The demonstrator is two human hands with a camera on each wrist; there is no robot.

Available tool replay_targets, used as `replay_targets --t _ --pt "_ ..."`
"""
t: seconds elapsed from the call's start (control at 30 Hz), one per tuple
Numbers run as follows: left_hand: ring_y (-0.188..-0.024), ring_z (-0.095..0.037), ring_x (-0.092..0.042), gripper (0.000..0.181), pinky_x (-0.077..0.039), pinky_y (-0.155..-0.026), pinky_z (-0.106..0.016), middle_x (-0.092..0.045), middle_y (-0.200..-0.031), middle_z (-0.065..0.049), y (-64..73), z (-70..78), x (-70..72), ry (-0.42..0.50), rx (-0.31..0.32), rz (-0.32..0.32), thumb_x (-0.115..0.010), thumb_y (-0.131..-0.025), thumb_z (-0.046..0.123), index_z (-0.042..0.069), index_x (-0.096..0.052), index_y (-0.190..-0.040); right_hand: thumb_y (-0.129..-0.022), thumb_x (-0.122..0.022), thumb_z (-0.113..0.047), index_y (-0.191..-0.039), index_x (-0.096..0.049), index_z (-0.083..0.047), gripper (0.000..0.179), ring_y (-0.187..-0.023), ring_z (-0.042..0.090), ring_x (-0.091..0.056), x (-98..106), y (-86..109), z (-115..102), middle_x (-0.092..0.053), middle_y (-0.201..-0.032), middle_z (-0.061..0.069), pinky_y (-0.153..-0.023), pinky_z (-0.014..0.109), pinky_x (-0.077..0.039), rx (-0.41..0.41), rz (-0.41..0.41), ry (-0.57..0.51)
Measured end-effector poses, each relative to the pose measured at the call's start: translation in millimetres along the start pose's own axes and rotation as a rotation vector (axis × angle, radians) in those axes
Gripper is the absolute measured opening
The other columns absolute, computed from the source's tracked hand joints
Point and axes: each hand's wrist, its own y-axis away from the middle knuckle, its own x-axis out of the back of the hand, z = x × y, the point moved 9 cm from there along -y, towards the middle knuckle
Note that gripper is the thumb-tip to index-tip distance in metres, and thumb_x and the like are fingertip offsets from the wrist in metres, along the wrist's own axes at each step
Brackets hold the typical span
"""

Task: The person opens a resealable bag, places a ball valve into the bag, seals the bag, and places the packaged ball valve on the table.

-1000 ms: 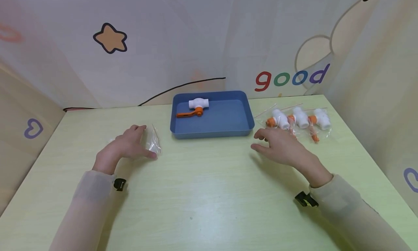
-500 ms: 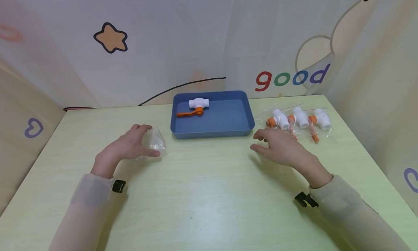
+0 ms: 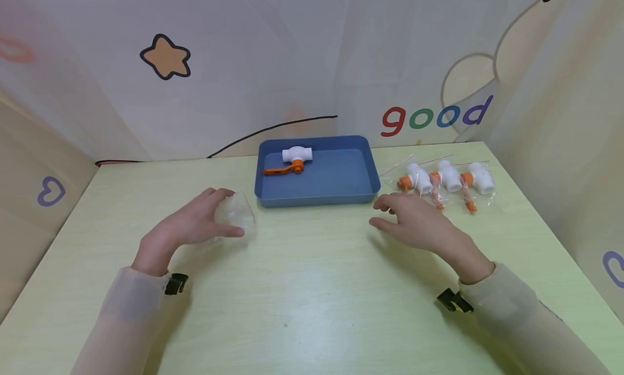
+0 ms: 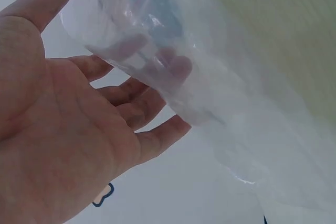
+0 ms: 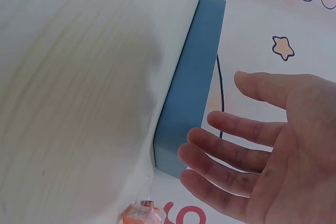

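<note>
Between its thumb and fingers my left hand holds a clear plastic bag, left of the tray. The left wrist view shows the crinkled bag spread large past the fingertips, with some fingers seen through it. My right hand hovers over the table with fingers loosely bent and nothing in them, just in front of the bagged valves. A white ball valve with an orange lever lies in the left part of the blue tray.
Three more white-and-orange ball valves, each in a clear bag, lie side by side right of the tray, near the table's right edge. A printed cloth hangs behind the table.
My left hand has shifted slightly right with the plastic bag, which shows wider beyond the fingers. The right hand has drifted a little left. The tray and valves have stayed put.
</note>
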Motion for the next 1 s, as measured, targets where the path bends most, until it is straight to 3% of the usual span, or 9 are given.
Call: replay_targets --t 0.27,0.5,0.7,1.0 --pt "-0.118 -0.035 -0.051 0.091 -0.046 -0.101 -0.054 -0.046 -0.139 -0.021 6.5 22.7 -6.7 0.004 -0.068 -0.018 -0.083 -0.086 0.045 0.000 -0.039 -0.152 -0.099 -0.071 -0.025 -0.117 -0.071 -0.001 0.030 -0.100 0.030 -0.067 -1 -1.5 -11 -0.072 -0.108 0.010 -0.086 0.047 -0.056 0.041 0.017 -0.038" --pt "-0.133 -0.037 -0.046 0.091 -0.039 -0.110 -0.055 -0.044 -0.148 -0.021 6.7 45.5 -14.5 -0.016 -0.128 -0.015 -0.083 -0.087 0.043 -0.002 -0.040 -0.153 -0.098 -0.072 -0.022 -0.110 -0.074 -0.005 0.021 -0.093 0.023 -0.066 3 -3.1 -23 -0.072 -0.102 0.004 -0.081 0.042 -0.057 0.082 0.090 -0.076" --pt "-0.135 -0.036 -0.045 0.090 -0.041 -0.110 -0.054 -0.043 -0.149 -0.018 7.9 66.7 -22.2 -0.010 -0.166 -0.019 -0.084 -0.087 0.042 0.002 -0.040 -0.154 -0.097 -0.073 -0.019 -0.103 -0.076 -0.008 0.013 -0.086 0.017 -0.066 4 -4.6 -34 -0.072 -0.094 -0.001 -0.074 0.035 -0.056 0.128 0.141 -0.131" --pt "-0.133 -0.034 -0.048 0.086 -0.042 -0.108 -0.054 -0.045 -0.148 -0.013 11.2 95.5 -33.3 -0.033 -0.241 -0.013 -0.082 -0.087 0.045 0.007 -0.043 -0.154 -0.096 -0.074 -0.017 -0.103 -0.075 -0.009 0.010 -0.085 0.015 -0.065 -4 -6.8 -46 -0.070 -0.091 -0.003 -0.073 0.032 -0.055 0.123 0.098 -0.202"
